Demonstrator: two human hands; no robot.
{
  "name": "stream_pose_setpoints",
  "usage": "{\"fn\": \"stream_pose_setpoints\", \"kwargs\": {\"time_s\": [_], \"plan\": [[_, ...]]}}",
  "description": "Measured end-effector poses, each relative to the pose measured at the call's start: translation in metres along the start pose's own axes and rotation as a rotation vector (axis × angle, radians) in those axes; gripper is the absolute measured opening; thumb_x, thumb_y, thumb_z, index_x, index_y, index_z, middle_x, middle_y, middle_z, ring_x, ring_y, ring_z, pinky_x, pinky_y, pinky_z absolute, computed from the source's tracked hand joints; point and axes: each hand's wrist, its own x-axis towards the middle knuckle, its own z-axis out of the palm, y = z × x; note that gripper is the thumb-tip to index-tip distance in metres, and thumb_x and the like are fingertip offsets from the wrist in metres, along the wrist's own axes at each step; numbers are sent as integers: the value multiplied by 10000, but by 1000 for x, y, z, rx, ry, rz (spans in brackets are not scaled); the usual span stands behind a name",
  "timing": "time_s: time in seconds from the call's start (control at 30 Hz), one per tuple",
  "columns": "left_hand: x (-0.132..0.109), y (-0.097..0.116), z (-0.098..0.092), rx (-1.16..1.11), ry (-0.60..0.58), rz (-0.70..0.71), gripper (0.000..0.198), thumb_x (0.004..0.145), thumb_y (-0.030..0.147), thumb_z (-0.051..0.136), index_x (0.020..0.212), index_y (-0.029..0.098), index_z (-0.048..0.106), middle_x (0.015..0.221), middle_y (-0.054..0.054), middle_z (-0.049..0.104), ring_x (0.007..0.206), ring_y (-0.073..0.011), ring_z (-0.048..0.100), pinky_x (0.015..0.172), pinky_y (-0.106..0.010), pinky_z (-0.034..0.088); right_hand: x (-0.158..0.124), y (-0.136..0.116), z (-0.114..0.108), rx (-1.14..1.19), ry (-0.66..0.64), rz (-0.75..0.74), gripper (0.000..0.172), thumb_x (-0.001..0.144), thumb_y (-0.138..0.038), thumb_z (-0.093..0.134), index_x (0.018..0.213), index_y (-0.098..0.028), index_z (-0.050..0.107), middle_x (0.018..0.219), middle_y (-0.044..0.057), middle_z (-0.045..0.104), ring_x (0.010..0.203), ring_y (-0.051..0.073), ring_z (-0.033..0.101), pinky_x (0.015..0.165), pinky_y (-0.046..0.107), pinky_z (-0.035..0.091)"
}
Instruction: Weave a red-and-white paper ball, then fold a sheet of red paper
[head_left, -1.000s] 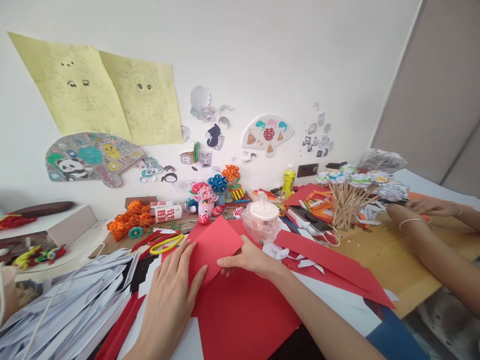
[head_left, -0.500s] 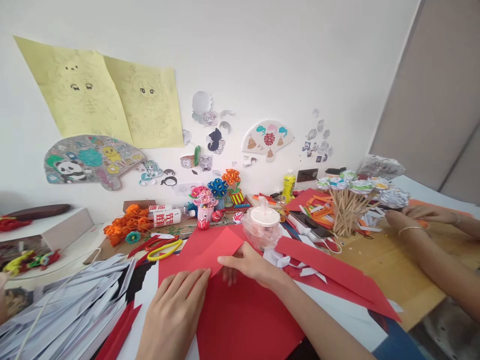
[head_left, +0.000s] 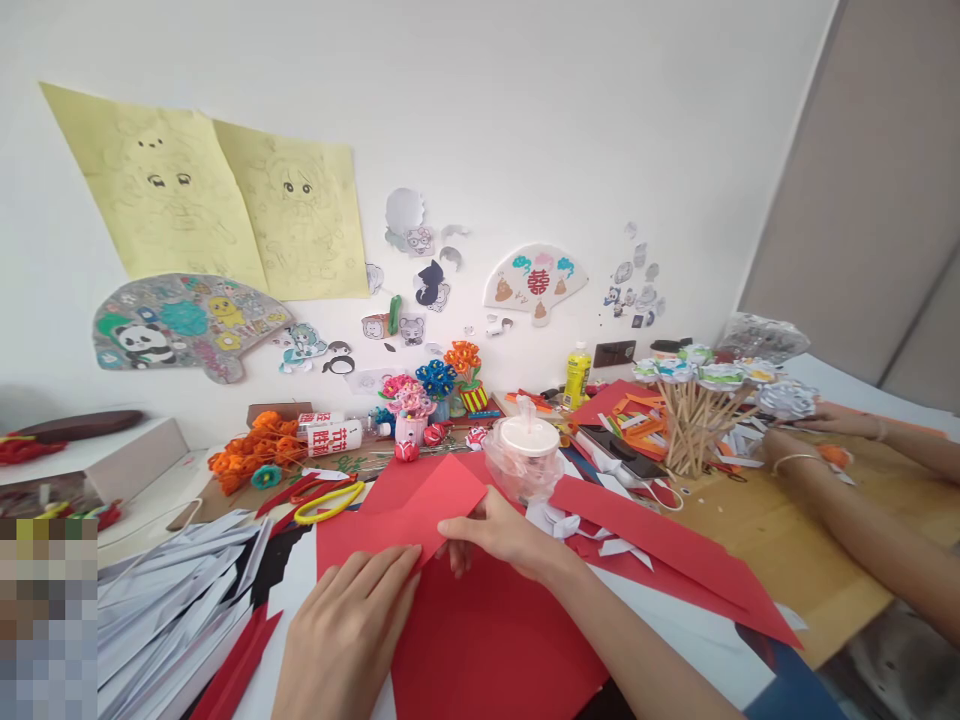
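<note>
A folded sheet of red paper (head_left: 442, 503) is between my two hands, over a larger red sheet (head_left: 487, 640) on the table. My right hand (head_left: 495, 532) pinches its right edge, thumb on top and fingers curled underneath. At the lower left edge, my left hand (head_left: 349, 625) has its fingers closed together over the paper; its thumb is hidden. Yellow-handled scissors (head_left: 328, 502) lie beyond my left hand. A lidded cup in a plastic bag (head_left: 527, 448) stands just past my right hand.
White paper strips (head_left: 180, 610) are heaped at the left. Several paper flowers on sticks (head_left: 694, 420) stand at the right, beside a co-worker's forearms (head_left: 847, 510). Orange flowers (head_left: 255, 455), a can (head_left: 335, 437) and a yellow bottle (head_left: 577, 376) line the back, below the wall.
My hands and the folded red paper have barely moved. At the right, the co-worker's far hand has shifted toward the paper flowers, and an orange piece shows more beside the nearer wrist.
</note>
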Motion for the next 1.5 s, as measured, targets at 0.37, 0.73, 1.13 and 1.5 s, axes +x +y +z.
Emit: {"fn": "stream_pose_setpoints", "kwargs": {"time_s": [0.37, 0.73, 1.13, 1.5], "plan": [[9, 5, -6, 7, 133, 32, 417, 993, 338, 303, 923, 232, 700, 901, -5, 761, 712, -178, 704, 631, -286, 550, -1, -2, 1, -1, -4, 6, 350, 686, -464, 728, 674, -130, 624, 528, -7, 624, 457, 117, 576, 493, 246, 455], [5, 8, -4, -21, 59, -74, 355, 984, 349, 343, 950, 242, 679, 918, -20, 740, 732, -171, 680, 658, -268, 518, 0, 6, -3, -51, -11, -11, 332, 739, -457, 698, 719, -139, 608, 577, 2, 632, 496, 131, 585, 527, 263, 465], [13, 3, -4, -9, 69, -138, 313, 958, 276, 342, 950, 225, 650, 923, -29, 741, 734, -181, 686, 646, -274, 500, 11, 11, -6, -232, 304, -238, 298, 795, -455, 602, 712, -169, 582, 726, 29, 634, 773, 210, 597, 709, 313, 473], [40, -5, -28, -25, 60, -134, 371, 929, 259, 407, 1289, 226, 489, 1293, -86, 590, 1115, -231, 591, 852, -342, 477, -6, -7, 2, -683, 631, -615, 237, 887, -270, 497, 673, -191, 563, 647, 22, 559, 600, 163, 510, 572, 283, 407]]}}
